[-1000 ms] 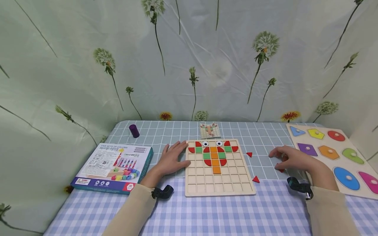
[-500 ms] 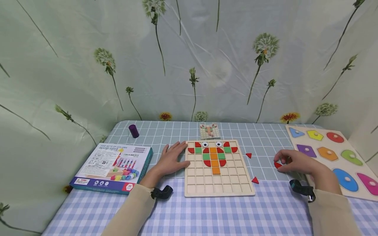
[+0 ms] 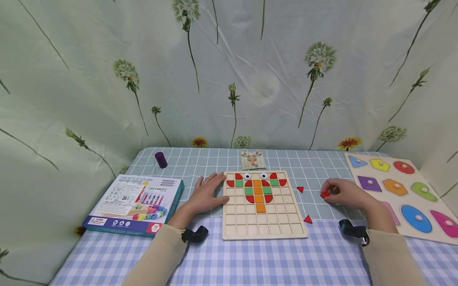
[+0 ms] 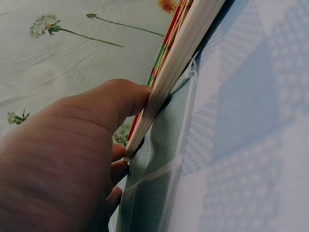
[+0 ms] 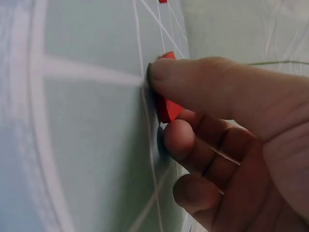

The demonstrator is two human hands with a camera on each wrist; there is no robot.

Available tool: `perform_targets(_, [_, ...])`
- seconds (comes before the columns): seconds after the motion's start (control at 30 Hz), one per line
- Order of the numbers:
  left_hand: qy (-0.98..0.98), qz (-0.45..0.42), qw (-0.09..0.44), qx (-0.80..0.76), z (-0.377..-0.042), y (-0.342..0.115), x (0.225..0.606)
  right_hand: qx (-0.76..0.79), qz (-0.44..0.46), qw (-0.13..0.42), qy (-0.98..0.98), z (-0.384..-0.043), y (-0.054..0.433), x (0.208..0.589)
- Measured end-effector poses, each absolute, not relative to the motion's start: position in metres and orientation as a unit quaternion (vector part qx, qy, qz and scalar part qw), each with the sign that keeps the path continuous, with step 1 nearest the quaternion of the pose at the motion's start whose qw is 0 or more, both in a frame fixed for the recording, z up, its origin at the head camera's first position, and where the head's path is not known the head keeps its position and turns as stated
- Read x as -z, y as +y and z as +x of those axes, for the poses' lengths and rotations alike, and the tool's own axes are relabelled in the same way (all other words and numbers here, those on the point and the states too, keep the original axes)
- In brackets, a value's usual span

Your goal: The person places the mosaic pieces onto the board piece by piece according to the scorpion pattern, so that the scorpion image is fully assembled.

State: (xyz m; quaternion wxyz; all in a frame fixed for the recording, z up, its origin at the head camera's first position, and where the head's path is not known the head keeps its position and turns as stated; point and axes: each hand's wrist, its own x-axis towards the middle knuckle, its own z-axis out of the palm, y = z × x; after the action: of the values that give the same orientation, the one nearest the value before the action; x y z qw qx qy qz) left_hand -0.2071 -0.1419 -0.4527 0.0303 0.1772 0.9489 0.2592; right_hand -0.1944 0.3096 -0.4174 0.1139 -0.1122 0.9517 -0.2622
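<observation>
At the left edge of the wooden grid board (image 3: 264, 226), my left hand (image 3: 205, 195) rests with fingers extended, thumb and fingertips touching the rim. The left wrist view shows the thumb (image 4: 128, 96) against the board's side (image 4: 164, 77). Red, green and orange tiles (image 3: 258, 190) and two eye pieces (image 3: 264, 176) fill part of the grid. To the right of the board, my right hand (image 3: 345, 194) pinches a small red tile (image 5: 168, 108) between thumb and fingers, low over the grey cloth. The fingers partly hide its shape. Two red triangles (image 3: 300, 189) lie between board and right hand.
A small pattern card (image 3: 253, 159) lies behind the board. On the left are a boxed bead set (image 3: 134, 204) and a purple cylinder (image 3: 161, 159). A knobbed shape puzzle (image 3: 397, 184) lies at the right, partly beneath the right forearm. A floral curtain (image 3: 229, 75) hangs behind.
My right hand has closed its fingers on the red tile and shifted slightly left with it. The left hand stays at the board's edge.
</observation>
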Motion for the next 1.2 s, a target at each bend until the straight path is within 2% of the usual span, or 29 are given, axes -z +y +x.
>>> perform_targets(0.73, [0.951,0.17,0.031,-0.256,-0.207,-0.139,0.453,0.321,-0.15,0.07,0.933,-0.197,0.254,0.406])
perform_targets(1.2, [0.951,0.173,0.03,-0.254,-0.207,-0.142,0.453,0.382,-0.195,0.114,0.896,-0.197,0.214,0.407])
